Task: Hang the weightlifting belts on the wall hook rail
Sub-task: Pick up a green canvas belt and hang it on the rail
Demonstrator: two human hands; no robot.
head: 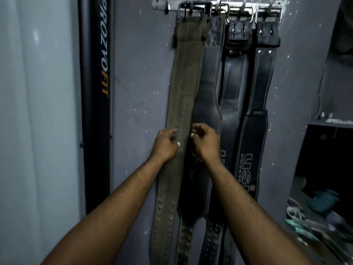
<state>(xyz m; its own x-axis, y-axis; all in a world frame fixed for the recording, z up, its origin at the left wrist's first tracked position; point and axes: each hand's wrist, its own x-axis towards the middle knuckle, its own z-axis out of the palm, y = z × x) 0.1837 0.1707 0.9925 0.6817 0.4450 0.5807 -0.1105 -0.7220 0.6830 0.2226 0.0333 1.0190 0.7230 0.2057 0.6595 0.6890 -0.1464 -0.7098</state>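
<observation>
Up at twelve o'clock, a metal hook rail [160,4] sat on the grey wall [141,73] with four belts hanging from it by their buckles: a green belt [183,83] leftmost and three black belts [231,77] beside it toward one o'clock. Near the middle, the left hand [166,146] gripped the green belt's left edge, thumb on its face. The right hand [207,144] was curled at its right edge; whether it pinched the edge could not be told. A black post [95,111] stood at nine o'clock.
</observation>
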